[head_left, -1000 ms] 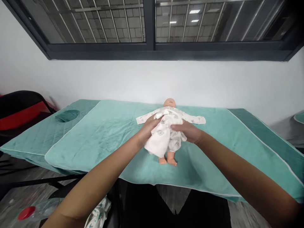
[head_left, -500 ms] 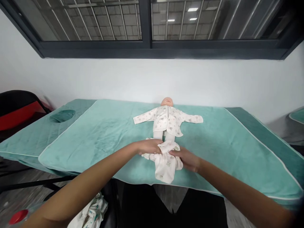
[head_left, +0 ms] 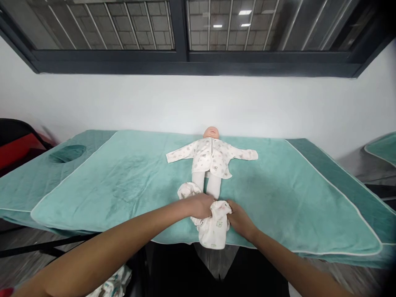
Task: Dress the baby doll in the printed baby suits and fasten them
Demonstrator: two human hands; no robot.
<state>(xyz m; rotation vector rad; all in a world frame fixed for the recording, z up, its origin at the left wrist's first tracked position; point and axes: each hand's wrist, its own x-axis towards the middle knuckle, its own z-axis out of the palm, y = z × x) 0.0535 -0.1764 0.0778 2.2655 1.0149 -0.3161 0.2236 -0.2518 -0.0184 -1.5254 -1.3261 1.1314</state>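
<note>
A baby doll [head_left: 211,132] lies on its back, its head towards the wall. It wears a white printed jacket [head_left: 204,156] with the sleeves spread wide, and its white legs [head_left: 213,186] point at me. White printed baby pants [head_left: 213,236] are bunched at the feet, near the front edge of the bed. One part of them sits around the end of the doll's leg on the left. My left hand [head_left: 200,205] is closed on the pants from the left. From the right, my right hand [head_left: 240,219] pinches the bunched opening. The feet are hidden.
A green padded cover [head_left: 272,198] lies over the bed, with a face hole [head_left: 68,153] at its left end. Behind is a white wall [head_left: 136,103] under a window. A red and black chair [head_left: 18,144] stands left. Printed cloth [head_left: 116,284] lies below, by my left forearm.
Both hands have drawn the bunched pants slightly towards me, and more of the doll's legs shows. A pants part on the left now stands apart from the bunch. The view has shifted a little.
</note>
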